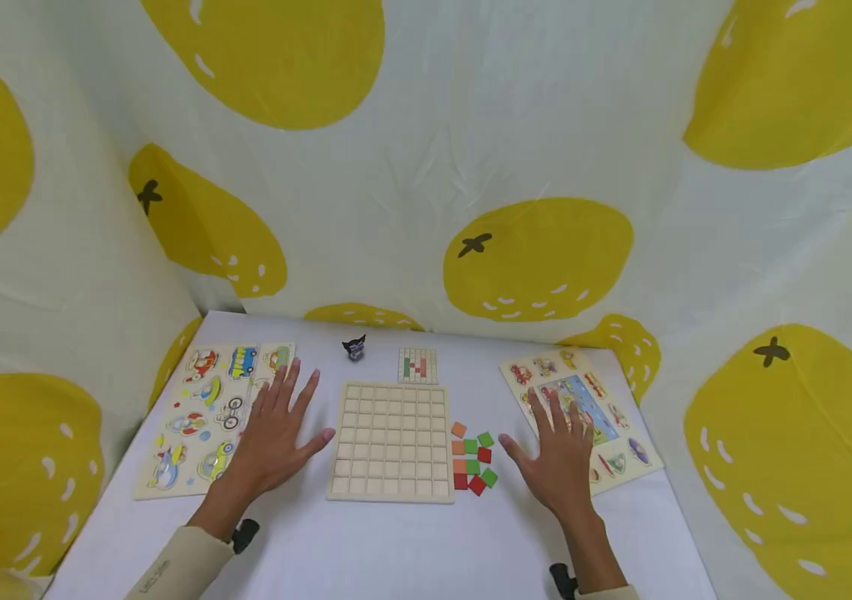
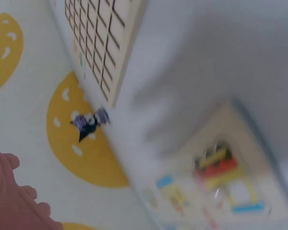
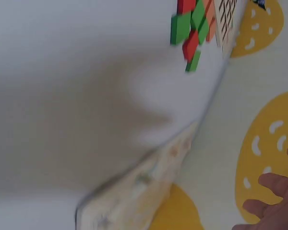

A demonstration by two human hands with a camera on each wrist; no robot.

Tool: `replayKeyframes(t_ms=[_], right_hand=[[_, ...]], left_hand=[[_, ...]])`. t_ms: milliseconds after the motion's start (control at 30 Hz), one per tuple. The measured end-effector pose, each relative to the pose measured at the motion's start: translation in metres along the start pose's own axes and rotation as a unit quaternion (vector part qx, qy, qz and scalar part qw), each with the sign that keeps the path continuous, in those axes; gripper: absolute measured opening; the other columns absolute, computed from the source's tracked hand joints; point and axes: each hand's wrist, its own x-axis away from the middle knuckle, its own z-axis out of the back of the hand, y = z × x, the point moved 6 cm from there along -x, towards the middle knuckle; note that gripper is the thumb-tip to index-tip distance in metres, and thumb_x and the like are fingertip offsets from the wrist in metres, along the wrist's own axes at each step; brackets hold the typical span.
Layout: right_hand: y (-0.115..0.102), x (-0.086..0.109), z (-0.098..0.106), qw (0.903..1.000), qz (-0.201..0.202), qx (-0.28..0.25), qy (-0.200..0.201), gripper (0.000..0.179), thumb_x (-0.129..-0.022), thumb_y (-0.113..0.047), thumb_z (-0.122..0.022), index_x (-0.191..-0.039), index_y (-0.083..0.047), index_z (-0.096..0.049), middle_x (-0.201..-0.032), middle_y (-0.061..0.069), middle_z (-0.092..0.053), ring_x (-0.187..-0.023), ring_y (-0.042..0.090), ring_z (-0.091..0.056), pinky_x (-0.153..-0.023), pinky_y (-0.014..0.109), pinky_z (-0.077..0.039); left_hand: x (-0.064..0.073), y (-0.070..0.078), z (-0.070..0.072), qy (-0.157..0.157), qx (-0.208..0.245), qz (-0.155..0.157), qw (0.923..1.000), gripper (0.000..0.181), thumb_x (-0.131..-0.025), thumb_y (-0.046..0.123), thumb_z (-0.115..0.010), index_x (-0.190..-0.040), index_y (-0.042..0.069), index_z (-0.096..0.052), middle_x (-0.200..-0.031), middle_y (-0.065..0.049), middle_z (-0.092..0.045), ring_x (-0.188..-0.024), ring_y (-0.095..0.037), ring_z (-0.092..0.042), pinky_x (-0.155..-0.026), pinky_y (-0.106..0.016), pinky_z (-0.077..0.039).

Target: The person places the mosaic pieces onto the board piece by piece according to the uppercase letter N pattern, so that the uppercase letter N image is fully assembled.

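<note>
In the head view a pale wooden grid board point(image 1: 392, 443) lies flat in the middle of the table. Right of it is a loose cluster of small square tiles in green point(image 1: 486, 438), red point(image 1: 477, 485) and orange point(image 1: 459, 429). My left hand point(image 1: 272, 442) hovers with spread fingers between the grid board and a vehicle puzzle board point(image 1: 193, 433). Over the near-left edge of a second picture puzzle board point(image 1: 621, 417) is my right hand point(image 1: 557, 462), its fingers spread too. Both hands are free of any object. Shadows under them show in the wrist views.
Behind the grid board lies a small pattern card point(image 1: 418, 366) with green and red squares. A small dark figurine point(image 1: 354, 347) stands left of the card. A white curtain point(image 1: 366, 208) with yellow fruit prints encloses the white table point(image 1: 388, 550) at the back and sides.
</note>
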Motion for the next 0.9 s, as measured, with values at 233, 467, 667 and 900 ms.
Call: replayKeyframes(t_ms=[233,467,667,900], right_hand=[[-0.028,0.003,-0.029,0.9916,-0.022,-0.126,-0.015,0.077,-0.09,-0.038,-0.086,-0.159,-0.028,-0.052,-0.152,0.011,-0.063,-0.14,0.037,-0.054,-0.115,0.066,-0.045],[-0.039,-0.004,-0.068,0.9777,-0.083,-0.183,-0.062,0.053,-0.089,-0.027,-0.088,-0.14,-0.025,-0.07,-0.13,0.003,-0.076,-0.121,0.026,-0.061,-0.102,0.048,-0.051],[-0.048,-0.012,-0.09,0.9773,-0.09,-0.173,-0.081,0.04,-0.089,-0.023,-0.088,-0.127,-0.021,-0.077,-0.126,0.003,-0.077,-0.113,0.025,-0.06,-0.092,0.042,-0.048],[-0.052,-0.023,-0.101,0.983,-0.08,-0.14,-0.087,0.033,-0.087,-0.015,-0.088,-0.119,-0.017,-0.08,-0.117,0.002,-0.079,-0.105,0.02,-0.062,-0.09,0.04,-0.051]], left_hand=[[0.015,0.016,-0.037,-0.044,0.083,0.008,0.9955,0.095,-0.095,0.038,-0.079,-0.17,0.014,-0.026,-0.177,-0.019,-0.022,-0.162,-0.044,-0.026,-0.125,-0.068,-0.033],[0.024,0.016,-0.071,-0.139,0.135,0.054,0.9796,0.091,-0.095,0.023,-0.081,-0.169,0.012,-0.028,-0.176,-0.014,-0.028,-0.163,-0.041,-0.026,-0.129,-0.062,-0.032],[0.027,0.017,-0.081,-0.161,0.175,0.07,0.9688,0.091,-0.092,0.01,-0.081,-0.168,0.011,-0.03,-0.176,-0.014,-0.028,-0.163,-0.04,-0.025,-0.131,-0.06,-0.028],[0.03,0.017,-0.087,-0.153,0.184,0.074,0.9682,0.093,-0.09,0.005,-0.081,-0.168,0.012,-0.031,-0.177,-0.012,-0.026,-0.164,-0.04,-0.025,-0.132,-0.058,-0.026]])
